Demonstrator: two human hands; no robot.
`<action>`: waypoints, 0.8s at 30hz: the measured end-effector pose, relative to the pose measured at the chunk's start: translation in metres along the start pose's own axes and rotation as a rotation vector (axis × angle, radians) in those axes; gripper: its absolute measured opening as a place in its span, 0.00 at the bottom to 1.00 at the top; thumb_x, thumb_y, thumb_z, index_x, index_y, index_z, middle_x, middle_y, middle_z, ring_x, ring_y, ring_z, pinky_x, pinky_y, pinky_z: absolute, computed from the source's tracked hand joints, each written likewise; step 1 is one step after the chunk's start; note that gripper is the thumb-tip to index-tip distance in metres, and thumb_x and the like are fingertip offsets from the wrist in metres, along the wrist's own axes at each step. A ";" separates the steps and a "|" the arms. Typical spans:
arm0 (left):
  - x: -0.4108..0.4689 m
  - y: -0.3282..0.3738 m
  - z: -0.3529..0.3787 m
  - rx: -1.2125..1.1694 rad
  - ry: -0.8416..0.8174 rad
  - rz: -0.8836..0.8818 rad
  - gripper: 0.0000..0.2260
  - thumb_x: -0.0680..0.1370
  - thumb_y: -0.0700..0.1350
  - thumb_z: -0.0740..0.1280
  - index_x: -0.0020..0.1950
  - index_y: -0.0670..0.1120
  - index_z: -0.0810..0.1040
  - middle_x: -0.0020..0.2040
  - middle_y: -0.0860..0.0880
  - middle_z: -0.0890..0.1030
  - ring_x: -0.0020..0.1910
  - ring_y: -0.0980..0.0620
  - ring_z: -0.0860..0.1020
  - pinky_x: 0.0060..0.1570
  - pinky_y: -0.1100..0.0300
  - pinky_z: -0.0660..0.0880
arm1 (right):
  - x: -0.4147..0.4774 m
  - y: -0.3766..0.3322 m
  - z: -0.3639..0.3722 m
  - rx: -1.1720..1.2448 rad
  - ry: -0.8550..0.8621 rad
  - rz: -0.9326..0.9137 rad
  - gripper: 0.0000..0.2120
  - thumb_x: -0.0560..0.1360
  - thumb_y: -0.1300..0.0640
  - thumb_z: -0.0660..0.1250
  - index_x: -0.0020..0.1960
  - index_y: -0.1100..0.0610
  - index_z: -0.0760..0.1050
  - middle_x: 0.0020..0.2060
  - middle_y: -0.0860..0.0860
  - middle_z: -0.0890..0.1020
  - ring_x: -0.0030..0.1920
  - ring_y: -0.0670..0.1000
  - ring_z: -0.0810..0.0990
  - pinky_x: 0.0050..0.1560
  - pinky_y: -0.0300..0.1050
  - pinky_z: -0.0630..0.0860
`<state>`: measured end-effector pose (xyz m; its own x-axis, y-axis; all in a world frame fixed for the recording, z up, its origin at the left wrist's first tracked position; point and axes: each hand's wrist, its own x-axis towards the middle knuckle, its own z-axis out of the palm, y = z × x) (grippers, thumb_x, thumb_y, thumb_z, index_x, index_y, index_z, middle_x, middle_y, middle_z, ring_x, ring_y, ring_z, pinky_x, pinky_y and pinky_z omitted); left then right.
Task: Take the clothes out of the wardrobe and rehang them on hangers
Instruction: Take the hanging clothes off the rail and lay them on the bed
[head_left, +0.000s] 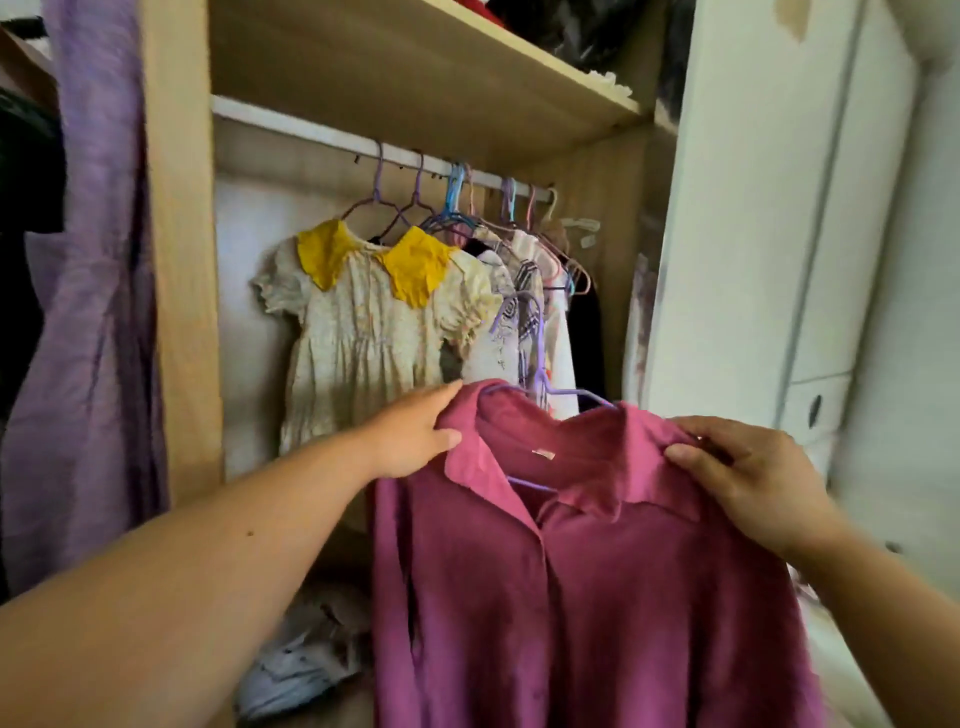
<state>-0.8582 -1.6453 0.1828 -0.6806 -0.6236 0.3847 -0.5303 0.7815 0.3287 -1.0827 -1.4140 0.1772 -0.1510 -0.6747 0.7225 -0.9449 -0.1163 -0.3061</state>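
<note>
A magenta collared shirt (597, 571) hangs in front of me on a purple hanger (540, 374) whose hook points up. My left hand (415, 436) grips the shirt's left shoulder by the collar. My right hand (748, 473) pinches the right shoulder. Behind, inside the wooden wardrobe (182, 260), a white rail (322, 137) carries several hangers with clothes. At the front of them hangs a floral dress with a yellow collar (363, 332).
A purple garment (88, 312) hangs at the left outside the wardrobe. The white wardrobe door (753, 234) stands open at the right. Crumpled clothes (306, 660) lie on the wardrobe floor. A shelf (415, 67) above the rail holds dark items.
</note>
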 end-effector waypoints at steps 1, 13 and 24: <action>0.001 -0.001 0.010 -0.025 -0.007 0.013 0.30 0.79 0.43 0.63 0.77 0.43 0.54 0.77 0.43 0.57 0.76 0.50 0.56 0.71 0.65 0.51 | -0.011 -0.002 -0.007 -0.006 -0.002 0.020 0.09 0.74 0.55 0.70 0.48 0.40 0.79 0.40 0.26 0.79 0.43 0.29 0.77 0.43 0.24 0.69; -0.031 0.043 0.095 -0.246 -0.098 0.383 0.05 0.79 0.47 0.64 0.48 0.46 0.76 0.46 0.45 0.80 0.48 0.45 0.77 0.42 0.53 0.68 | -0.160 -0.081 -0.044 -0.490 0.063 0.614 0.15 0.77 0.51 0.63 0.64 0.42 0.74 0.55 0.45 0.82 0.56 0.50 0.78 0.54 0.40 0.73; -0.167 0.099 0.123 -0.388 -0.223 0.799 0.04 0.77 0.47 0.66 0.51 0.49 0.78 0.51 0.45 0.81 0.53 0.41 0.77 0.48 0.52 0.71 | -0.353 -0.246 -0.013 -0.560 0.137 1.226 0.04 0.78 0.53 0.61 0.46 0.49 0.73 0.39 0.49 0.79 0.43 0.54 0.76 0.44 0.49 0.72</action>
<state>-0.8588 -1.4613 0.0448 -0.8756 0.1492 0.4595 0.3194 0.8924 0.3187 -0.8007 -1.1377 0.0051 -0.9710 -0.0480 0.2344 -0.1679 0.8347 -0.5244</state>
